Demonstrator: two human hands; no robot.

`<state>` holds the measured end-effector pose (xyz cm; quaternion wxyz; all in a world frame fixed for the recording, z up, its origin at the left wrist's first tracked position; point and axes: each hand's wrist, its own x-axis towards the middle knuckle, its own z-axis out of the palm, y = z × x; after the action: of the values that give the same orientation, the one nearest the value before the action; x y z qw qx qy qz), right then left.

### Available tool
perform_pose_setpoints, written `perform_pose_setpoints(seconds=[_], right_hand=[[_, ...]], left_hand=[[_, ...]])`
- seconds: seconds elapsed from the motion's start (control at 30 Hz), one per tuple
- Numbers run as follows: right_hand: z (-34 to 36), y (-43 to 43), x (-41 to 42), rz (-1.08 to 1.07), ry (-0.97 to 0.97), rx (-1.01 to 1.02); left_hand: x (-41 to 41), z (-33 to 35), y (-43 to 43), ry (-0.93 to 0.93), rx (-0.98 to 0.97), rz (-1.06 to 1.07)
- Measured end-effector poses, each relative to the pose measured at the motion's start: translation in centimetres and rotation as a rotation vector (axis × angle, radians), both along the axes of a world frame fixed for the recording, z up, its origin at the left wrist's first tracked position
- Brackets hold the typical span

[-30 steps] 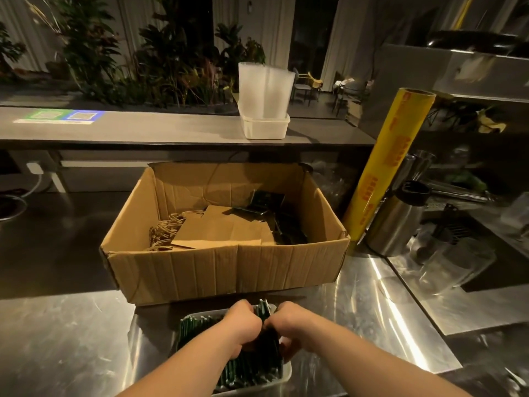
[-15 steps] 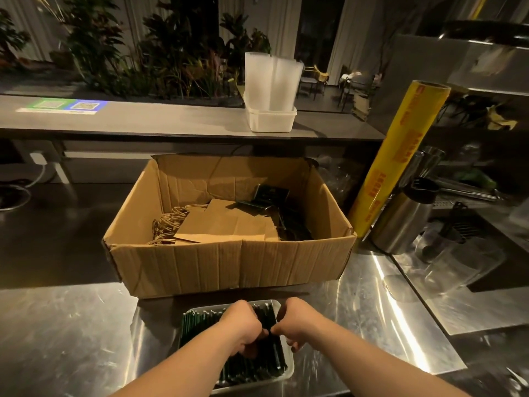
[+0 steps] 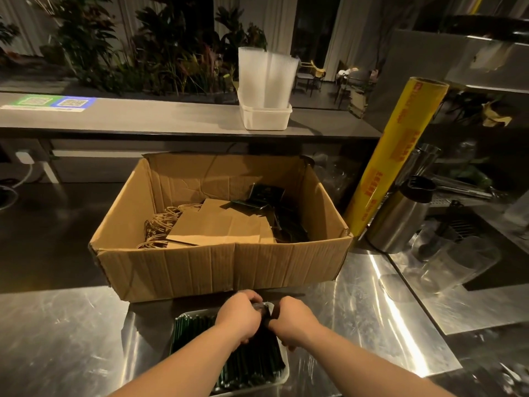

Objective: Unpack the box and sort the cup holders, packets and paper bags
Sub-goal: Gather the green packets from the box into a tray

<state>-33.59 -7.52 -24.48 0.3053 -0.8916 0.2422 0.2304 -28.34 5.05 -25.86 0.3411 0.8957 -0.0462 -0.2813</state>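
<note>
In the white tray (image 3: pixel 282 381) at the table's (image 3: pixel 57 333) near edge: dark green packets (image 3: pixel 252 359), tightly filed. Left hand (image 3: pixel 239 316) and right hand (image 3: pixel 294 318) pinch one bunch at the tray's far end. Probably light, thin and slippery; best gripped across the bundle. Paper bags (image 3: pixel 220 227) lie in the box (image 3: pixel 223 270).

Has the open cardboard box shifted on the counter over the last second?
No. The open brown cardboard box keeps its right near corner beside the foot of the yellow cling-film roll, as in both earlier frames; only the camera has shifted.

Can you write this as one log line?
left hand: grips packets | right hand: grips packets | tray: packets | box: paper bags
</note>
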Motion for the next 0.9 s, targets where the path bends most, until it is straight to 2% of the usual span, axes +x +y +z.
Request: perform_pose_setpoints(seconds=[0.17,0.27,0.5,0.63,0.8,0.9], right_hand=[[0.3,-0.5,-0.1,-0.001,0.103,0.060],[0.1,-0.6,-0.1,0.032,0.093,0.002],[-0.3,-1.1,0.7,0.100,0.208,0.053],[-0.1,-0.8,1.4,0.167,0.307,0.055],[0.4,-0.6,1.6,0.194,0.363,0.020],[3.8,-0.5,2.2,0.220,0.305,0.057]], left_hand=[[1.1,0.3,-1.2,0.011,0.154,-0.093],[1.5,0.1,-1.5,-0.030,0.228,-0.093],[1.7,0.0,-1.1,-0.081,0.249,-0.148],[2.2,0.6,-0.6,0.038,0.312,-0.249],[1.2,0.9,0.0,0.017,0.259,-0.249],[1.3,3.5,0.8,-0.043,0.159,-0.282]])
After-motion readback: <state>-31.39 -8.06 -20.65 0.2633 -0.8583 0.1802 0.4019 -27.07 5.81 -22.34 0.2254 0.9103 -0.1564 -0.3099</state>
